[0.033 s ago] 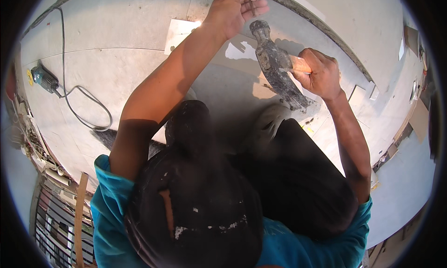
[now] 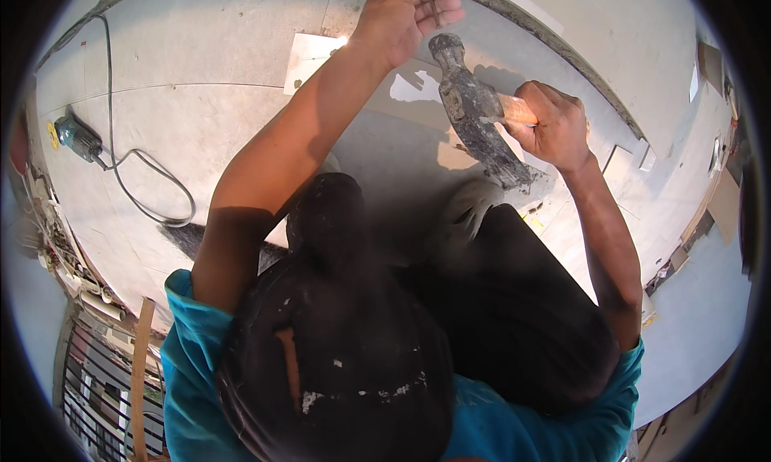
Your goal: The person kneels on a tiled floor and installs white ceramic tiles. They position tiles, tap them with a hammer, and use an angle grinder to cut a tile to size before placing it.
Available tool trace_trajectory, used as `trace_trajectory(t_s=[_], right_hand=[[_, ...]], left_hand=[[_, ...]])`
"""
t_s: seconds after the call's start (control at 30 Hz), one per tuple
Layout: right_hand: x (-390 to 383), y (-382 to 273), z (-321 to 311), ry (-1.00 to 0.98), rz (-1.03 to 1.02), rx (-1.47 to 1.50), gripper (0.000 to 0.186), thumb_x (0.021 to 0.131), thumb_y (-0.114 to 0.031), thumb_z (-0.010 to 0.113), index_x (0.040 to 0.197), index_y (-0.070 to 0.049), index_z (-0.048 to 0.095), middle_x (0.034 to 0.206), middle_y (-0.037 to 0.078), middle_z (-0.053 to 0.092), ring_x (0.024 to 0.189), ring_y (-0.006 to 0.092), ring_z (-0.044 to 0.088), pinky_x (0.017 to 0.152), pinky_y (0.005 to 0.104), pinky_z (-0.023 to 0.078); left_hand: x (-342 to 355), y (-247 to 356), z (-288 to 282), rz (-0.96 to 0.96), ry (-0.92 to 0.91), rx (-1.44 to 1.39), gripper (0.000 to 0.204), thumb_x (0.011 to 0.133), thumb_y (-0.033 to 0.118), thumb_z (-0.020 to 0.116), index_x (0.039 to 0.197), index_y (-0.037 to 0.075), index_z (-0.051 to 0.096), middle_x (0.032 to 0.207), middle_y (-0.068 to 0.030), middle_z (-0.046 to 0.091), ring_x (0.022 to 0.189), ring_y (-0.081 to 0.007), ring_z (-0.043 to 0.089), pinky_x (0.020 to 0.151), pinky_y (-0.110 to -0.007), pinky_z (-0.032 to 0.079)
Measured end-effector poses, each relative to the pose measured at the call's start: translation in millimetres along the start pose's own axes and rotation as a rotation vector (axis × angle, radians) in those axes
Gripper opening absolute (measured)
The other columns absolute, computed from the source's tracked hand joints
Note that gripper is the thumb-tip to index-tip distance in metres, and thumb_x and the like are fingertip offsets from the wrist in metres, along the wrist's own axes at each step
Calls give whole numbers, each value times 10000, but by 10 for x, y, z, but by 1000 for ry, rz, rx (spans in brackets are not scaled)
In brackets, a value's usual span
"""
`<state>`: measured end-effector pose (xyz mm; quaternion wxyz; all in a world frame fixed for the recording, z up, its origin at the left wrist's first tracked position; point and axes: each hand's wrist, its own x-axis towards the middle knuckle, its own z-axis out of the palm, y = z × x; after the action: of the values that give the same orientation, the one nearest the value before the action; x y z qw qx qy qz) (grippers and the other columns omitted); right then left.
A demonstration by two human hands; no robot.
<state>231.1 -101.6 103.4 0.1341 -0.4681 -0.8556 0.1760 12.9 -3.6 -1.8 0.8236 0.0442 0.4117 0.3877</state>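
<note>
My right hand (image 2: pixel 554 124) is closed around the wooden handle of a hammer (image 2: pixel 474 112). Its worn grey head has a round striking face pointing up toward my left hand and a long curved claw end hanging toward my shoe. At the top edge, my left hand (image 2: pixel 401 20) pinches a thin dark nail-like rod (image 2: pixel 436 12) between thumb and fingers, the other fingers spread behind it. A small gap separates the hammer face from the rod. The upper part of the left hand is cut off by the frame, and the rod's exact kind is too small to tell.
Pale boards (image 2: pixel 193 112) lie under me, with a dark gap (image 2: pixel 562 48) running across the upper right. A teal angle grinder (image 2: pixel 78 136) with a looped cord (image 2: pixel 165 173) lies to the left. A white offcut (image 2: pixel 309 56) is beside my left forearm. My crouched knees fill the lower middle.
</note>
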Motion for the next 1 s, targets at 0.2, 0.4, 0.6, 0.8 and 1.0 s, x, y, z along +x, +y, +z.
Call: trace_trajectory(t_s=[0.2,0.4,0.6,0.8,1.0], right_hand=[[102,89,31,59,-92,-14,450,789,-506,714,781,-89,545,639,35,556,521,216,573,439,330,448],[153,219,144,-9,-4,-71,457,802,-530,686,806,-95,546,641,37,559,559,225,593,462,346,452],[186,165,158,40,-52,0,460,799,-533,698,826,-91,570,621,39,568,554,247,594,478,363,451],[250,138,44,5,59,96,423,828,-494,692,840,-85,583,600,73,570,545,301,570,497,391,435],[269,196,63,-45,102,85,373,825,-439,695,889,-83,606,622,101,587,581,332,578,534,422,444]], left_hand=[[-79,124,182,61,41,36,366,1026,112,426,1337,-81,420,941,-69,583,995,-229,617,937,-359,546],[-42,201,201,16,81,53,274,1016,113,451,1221,-63,489,995,-97,622,976,-229,636,945,-342,545],[56,235,66,44,26,36,278,1008,135,482,1217,-46,508,1067,-102,634,1005,-225,635,903,-327,526],[5,262,160,21,52,77,319,1013,165,481,1238,-59,501,1140,-112,634,1088,-211,611,895,-300,497],[-33,297,220,54,63,165,320,1019,186,470,1236,-45,513,1158,-119,638,1095,-206,610,931,-312,494]])
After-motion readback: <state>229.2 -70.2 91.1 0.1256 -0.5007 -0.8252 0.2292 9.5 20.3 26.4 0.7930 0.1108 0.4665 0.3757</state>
